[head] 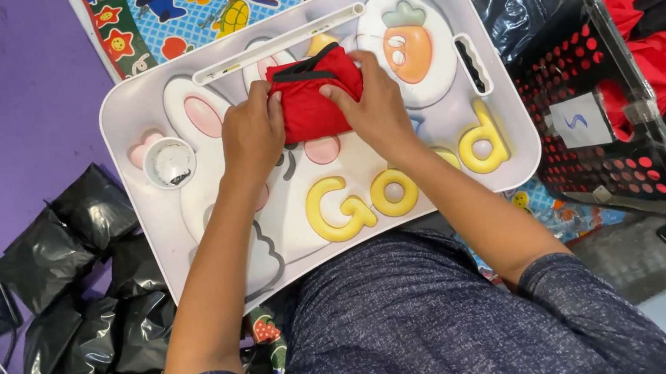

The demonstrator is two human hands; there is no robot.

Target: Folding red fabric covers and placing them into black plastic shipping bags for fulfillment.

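Folding step: left hand (252, 133) and right hand (371, 104) press fingers closed on the red garment (309, 104); next, I'd judge, a tighter tuck on the lap tray (464, 119).

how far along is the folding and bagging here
Done: black packets lie piled beside the tray. In hand: the left hand and right hand press a folded red cloth on it. Left: the basket holds more red cloth.

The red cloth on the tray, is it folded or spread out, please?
Folded: the red cloth is a compact bundle pressed between the left hand and right hand.
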